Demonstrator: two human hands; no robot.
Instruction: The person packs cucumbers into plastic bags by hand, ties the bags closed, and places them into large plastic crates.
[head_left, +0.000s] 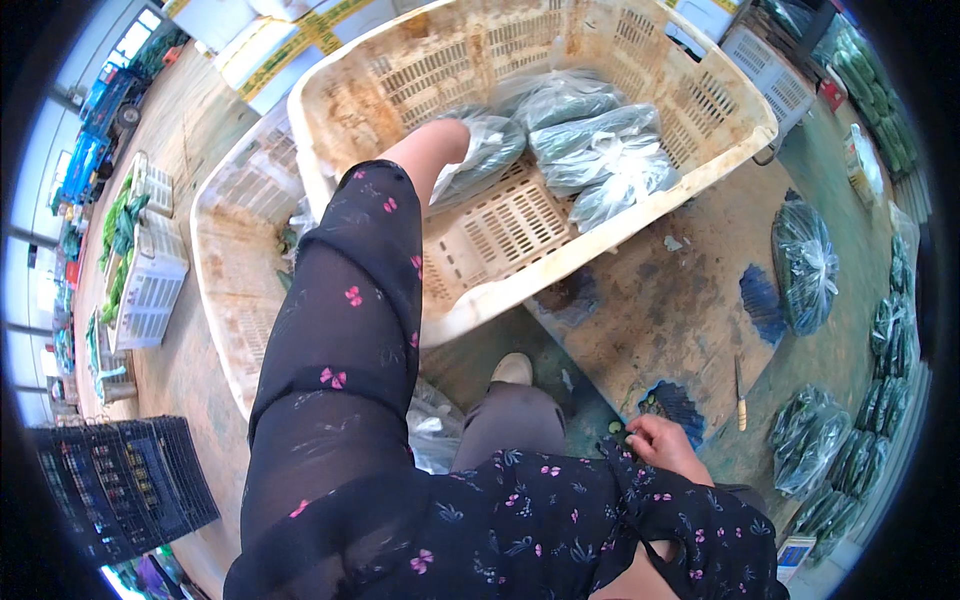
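Observation:
My left arm reaches into a dirty cream plastic crate. My left hand is over a clear bag of long green vegetables, like cucumbers, at the crate's left side; its fingers are hidden. More clear bags of the same green vegetables lie to the right in the crate, one with a bunched, knotted end. Low beside my body, my right hand has its fingers curled in, near a ragged blue-lined hole in a brown board. Whatever it may hold is hidden.
A second cream crate sits under the first at left. The stained board carries a knife. Filled bags lie at right, with several more below. White crates of greens and a black crate stand at left.

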